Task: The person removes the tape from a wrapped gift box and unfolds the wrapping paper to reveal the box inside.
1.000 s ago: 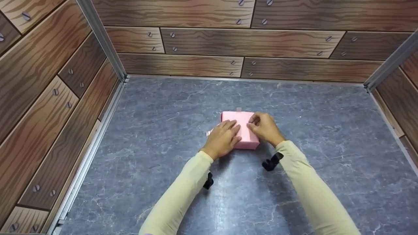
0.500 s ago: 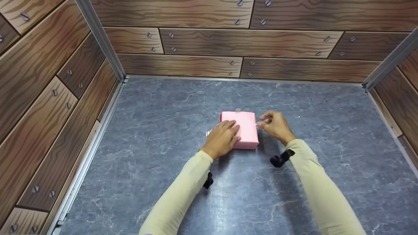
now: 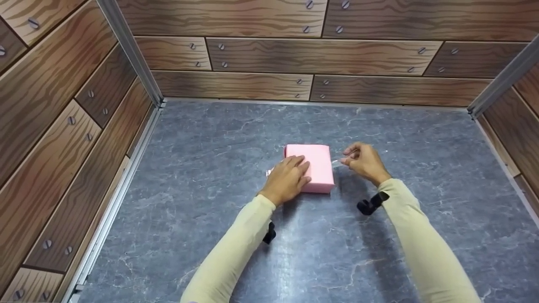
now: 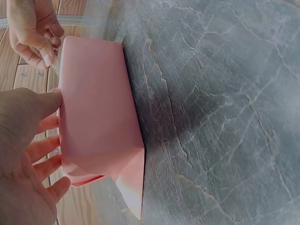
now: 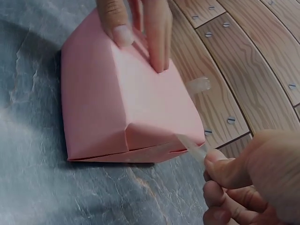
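Pink paper-wrapped box sits on grey marbled surface, my left hand spread on top, likely steadying it, my right hand pinching clear tape at its folded end.

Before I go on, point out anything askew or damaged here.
On the pink package, an end flap sticks out instead of lying flat, and a clear strip, probably tape, juts past the far edge. Both look unfinished; no tears or spills stand out.

Plain pink against veined grey.
Shows pink on box, pale veins across grey surface, brown woodgrain on walls, pale yellow on sleeves.
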`<state>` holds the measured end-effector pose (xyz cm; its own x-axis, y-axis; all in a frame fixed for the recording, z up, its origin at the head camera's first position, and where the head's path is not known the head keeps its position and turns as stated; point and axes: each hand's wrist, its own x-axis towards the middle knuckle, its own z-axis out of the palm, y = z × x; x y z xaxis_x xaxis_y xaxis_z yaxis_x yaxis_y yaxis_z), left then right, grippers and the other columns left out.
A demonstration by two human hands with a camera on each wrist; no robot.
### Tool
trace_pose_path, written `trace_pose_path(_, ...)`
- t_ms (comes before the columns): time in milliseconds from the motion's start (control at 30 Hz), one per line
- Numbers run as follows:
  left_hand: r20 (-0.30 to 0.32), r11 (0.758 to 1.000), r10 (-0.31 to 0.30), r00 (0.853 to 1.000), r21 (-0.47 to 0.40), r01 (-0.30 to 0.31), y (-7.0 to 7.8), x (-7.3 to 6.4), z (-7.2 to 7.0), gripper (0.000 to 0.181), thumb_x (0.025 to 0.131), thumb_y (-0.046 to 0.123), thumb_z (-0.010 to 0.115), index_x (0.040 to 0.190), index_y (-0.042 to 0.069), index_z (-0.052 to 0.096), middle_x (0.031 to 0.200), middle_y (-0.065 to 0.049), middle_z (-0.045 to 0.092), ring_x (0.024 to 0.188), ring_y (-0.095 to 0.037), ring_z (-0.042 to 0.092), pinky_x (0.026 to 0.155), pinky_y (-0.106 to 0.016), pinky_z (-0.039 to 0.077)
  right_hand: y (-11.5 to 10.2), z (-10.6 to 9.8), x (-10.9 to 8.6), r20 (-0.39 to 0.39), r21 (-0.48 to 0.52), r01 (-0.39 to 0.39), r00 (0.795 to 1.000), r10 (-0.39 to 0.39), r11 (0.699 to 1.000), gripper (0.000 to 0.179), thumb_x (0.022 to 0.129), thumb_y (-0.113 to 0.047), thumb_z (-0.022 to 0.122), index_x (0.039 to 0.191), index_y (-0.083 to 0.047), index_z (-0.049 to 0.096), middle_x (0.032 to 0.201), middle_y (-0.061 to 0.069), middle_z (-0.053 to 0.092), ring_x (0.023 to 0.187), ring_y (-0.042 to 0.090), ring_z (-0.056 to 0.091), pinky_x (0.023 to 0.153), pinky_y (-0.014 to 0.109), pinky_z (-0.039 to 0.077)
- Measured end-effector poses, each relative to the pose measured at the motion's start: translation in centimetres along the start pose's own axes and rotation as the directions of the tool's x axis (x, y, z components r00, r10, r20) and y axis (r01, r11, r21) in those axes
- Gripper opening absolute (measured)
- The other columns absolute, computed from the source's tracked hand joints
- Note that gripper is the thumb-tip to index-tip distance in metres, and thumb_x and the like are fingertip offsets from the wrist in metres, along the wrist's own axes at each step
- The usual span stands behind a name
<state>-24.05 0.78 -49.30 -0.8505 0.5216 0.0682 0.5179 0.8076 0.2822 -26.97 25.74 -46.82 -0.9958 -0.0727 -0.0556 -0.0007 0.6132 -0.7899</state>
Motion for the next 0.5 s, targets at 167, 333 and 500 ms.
trace_pose_path(167, -0.008, 1.0, 0.007, 1.0, 0.005, -0.007, 0.0, 0.0, 0.0, 0.05, 0.106, 0.038, 0.052, 0.148, 0.012, 0.053, 0.156, -0.008, 0.045, 0.143, -0.026, 0.04, 0.118, -0.042, 0.033, 0.5, -0.2, 0.0, 0.0, 0.003, -0.004, 1.0, 0.004, 1.0, 0.024, 0.089, 0.0, 0.073, 0.106, 0.012, 0.061, 0.085, 0.013, 0.065, 0.066, 0.01, 0.061, 0.059, 0.018, 0.052)
trace_pose_path(333, -0.015, 1.0, -0.004, 1.0, 0.018, 0.005, 0.0, -0.1, 0.0, 0.049, 0.105, 0.038, 0.052, 0.148, 0.013, 0.053, 0.155, -0.007, 0.046, 0.143, -0.025, 0.04, 0.117, -0.041, 0.034, 1.0, -0.4, 0.0, -0.01, 0.011, 0.013, 1.0, -0.013, 1.0, 0.025, 0.088, 0.0, 0.075, 0.104, 0.013, 0.062, 0.083, 0.012, 0.067, 0.065, 0.005, 0.059, 0.058, 0.017, 0.05)
trace_pose_path(500, -0.003, 1.0, -0.007, 1.0, 0.003, 0.007, -0.1, -0.1, 0.0, 0.05, 0.106, 0.038, 0.051, 0.149, 0.012, 0.052, 0.156, -0.008, 0.044, 0.144, -0.026, 0.039, 0.118, -0.042, 0.032, 1.4, -0.5, 0.0, -0.014, 0.017, -0.003, 1.0, 0.003, 1.0, 0.025, 0.087, -0.001, 0.074, 0.104, 0.013, 0.062, 0.083, 0.009, 0.066, 0.067, 0.005, 0.058, 0.059, 0.016, 0.05)
